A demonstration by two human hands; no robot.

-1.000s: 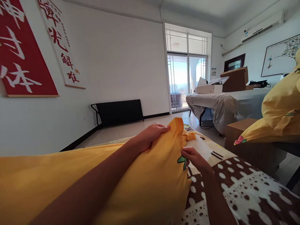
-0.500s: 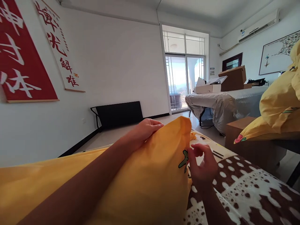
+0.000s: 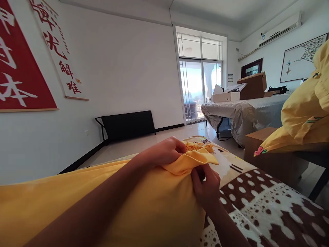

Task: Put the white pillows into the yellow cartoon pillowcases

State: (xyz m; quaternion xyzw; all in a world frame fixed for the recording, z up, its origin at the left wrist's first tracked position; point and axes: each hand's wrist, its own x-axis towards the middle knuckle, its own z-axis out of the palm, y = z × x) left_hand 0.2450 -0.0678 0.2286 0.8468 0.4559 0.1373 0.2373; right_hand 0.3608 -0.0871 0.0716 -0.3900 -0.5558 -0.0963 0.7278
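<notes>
A big pillow in a yellow pillowcase (image 3: 144,206) lies across the bottom of the view on a brown and white spotted blanket (image 3: 267,209). My left hand (image 3: 164,152) is closed on the top far edge of the yellow pillowcase, bunching the cloth. My right hand (image 3: 205,185) grips the same end from the right side, fingers curled into the folded fabric. A crumpled piece of yellow cloth (image 3: 199,146) lies on the blanket just beyond my hands.
Yellow pillows (image 3: 303,120) are stacked at the right beside a cardboard box (image 3: 272,151). A table under grey plastic sheeting (image 3: 241,113) carries boxes (image 3: 253,85). A black folded frame (image 3: 127,124) leans on the left wall below red and white banners (image 3: 17,75). A glass balcony door (image 3: 200,89) stands at the back.
The pillowcase corner that stood up has been pushed down and folded. My right hand, briefly open half a second ago, has closed on the cloth. My left hand has clenched tighter.
</notes>
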